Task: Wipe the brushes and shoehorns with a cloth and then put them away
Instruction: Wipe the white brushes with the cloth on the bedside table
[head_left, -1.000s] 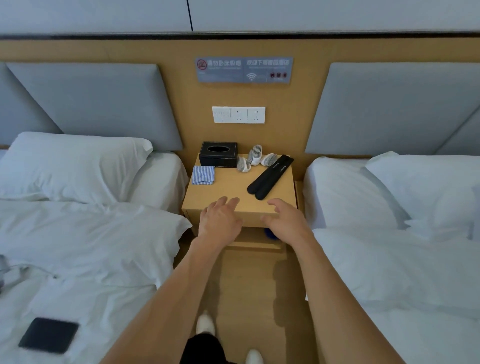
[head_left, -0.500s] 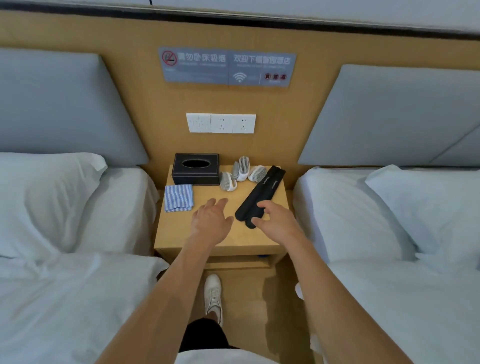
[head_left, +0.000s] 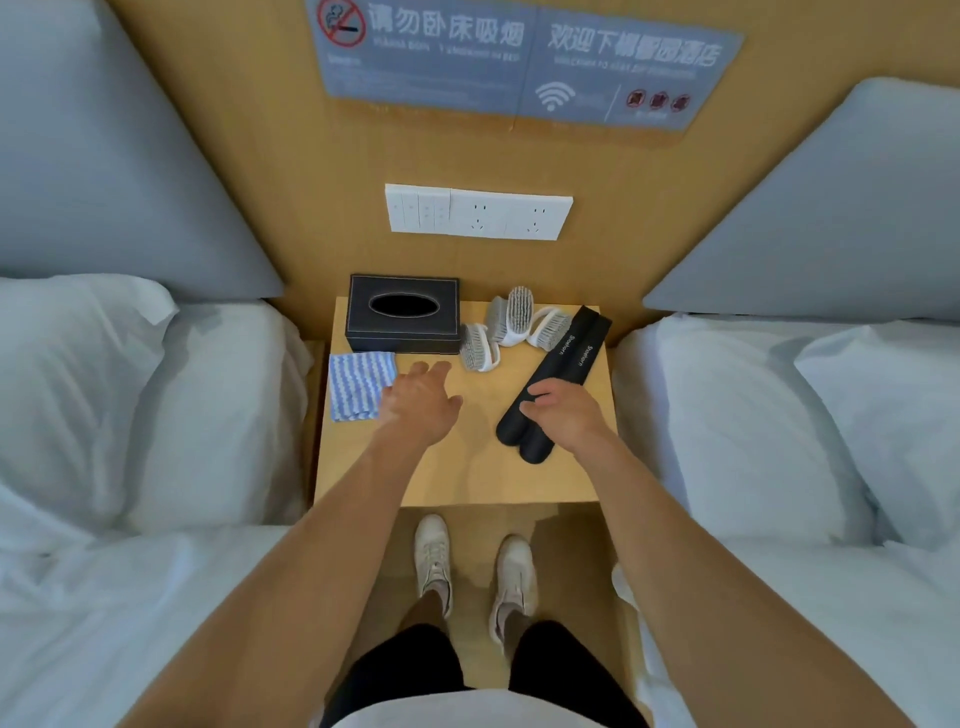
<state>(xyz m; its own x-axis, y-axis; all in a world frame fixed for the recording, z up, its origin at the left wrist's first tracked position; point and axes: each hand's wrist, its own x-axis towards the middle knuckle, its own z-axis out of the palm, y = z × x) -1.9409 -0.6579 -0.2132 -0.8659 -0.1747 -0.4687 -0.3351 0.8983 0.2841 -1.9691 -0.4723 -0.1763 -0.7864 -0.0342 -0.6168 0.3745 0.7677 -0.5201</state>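
Observation:
Two black shoehorns (head_left: 569, 358) lie side by side, slanting across the right half of the wooden nightstand (head_left: 457, 478). Three small white brushes (head_left: 511, 325) with grey bristles sit in a cluster at the back. A folded blue-and-white striped cloth (head_left: 358, 384) lies at the left edge. My left hand (head_left: 421, 402) hovers just right of the cloth, fingers relaxed and spread, holding nothing. My right hand (head_left: 563, 415) is over the near part of the shoehorns, fingers loosely curled above them; no grip on them shows.
A black tissue box (head_left: 402, 314) stands at the back left of the nightstand. White-sheeted beds with pillows (head_left: 78, 364) flank it on both sides. A socket panel (head_left: 478, 212) is on the wooden wall behind. My feet in white shoes (head_left: 434, 561) stand on the floor below.
I have come closer to the nightstand. My left hand has moved left toward the cloth; my right hand has come over the shoehorns' near part.

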